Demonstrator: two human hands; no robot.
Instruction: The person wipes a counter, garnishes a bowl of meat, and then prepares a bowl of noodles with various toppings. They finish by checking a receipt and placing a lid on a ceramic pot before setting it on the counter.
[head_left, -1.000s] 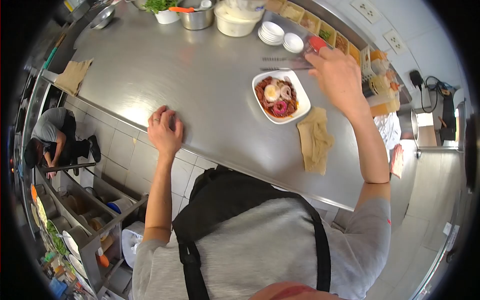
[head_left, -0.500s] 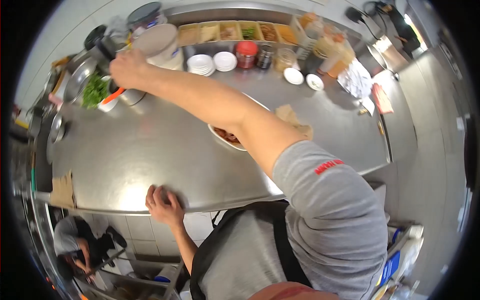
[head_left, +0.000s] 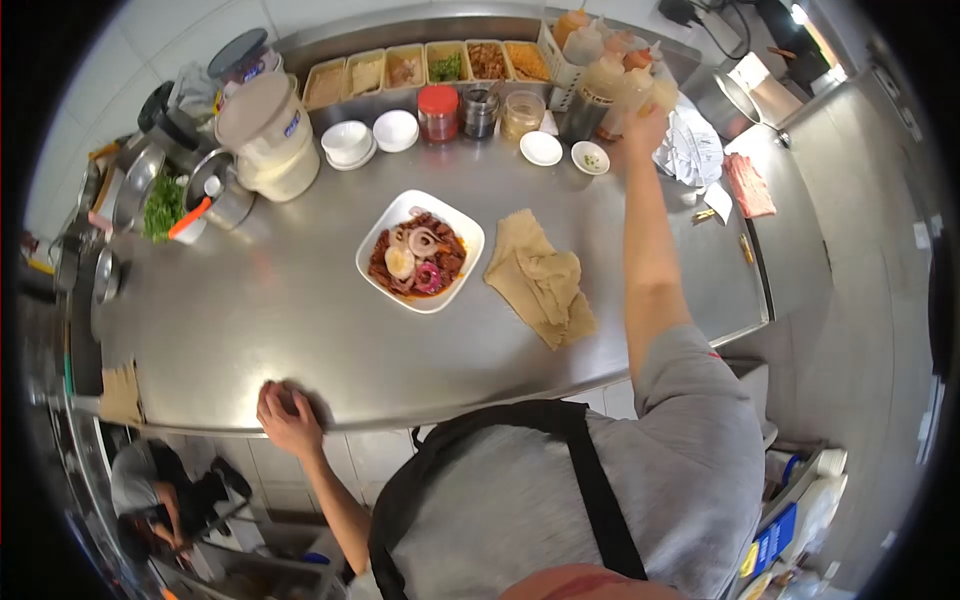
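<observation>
My right hand [head_left: 645,128] is stretched to the back right of the counter. Its fingers are around a squeeze bottle [head_left: 661,94] at the front of a bottle group, though they are partly blurred. My left hand [head_left: 289,418] rests on the counter's front edge, fingers apart and slightly bent, holding nothing. Between the hands stands a square white bowl [head_left: 372,283] with dark sauced meat, pale and pink onion rings and what looks like a piece of egg. A crumpled tan cloth [head_left: 540,280] lies just right of the bowl.
Topping containers [head_left: 404,68] line the back, behind a red-lidded jar [head_left: 438,113] and small white bowls [head_left: 347,143]. An orange-handled utensil [head_left: 190,217] and greens [head_left: 163,208] are at left. Crumpled foil [head_left: 690,145] is at right. Another person [head_left: 150,490] crouches lower left.
My right hand has swung from the pots and orange handle at far left to the bottles at back right. The bowl and cloth are uncovered. My left hand stays at the edge.
</observation>
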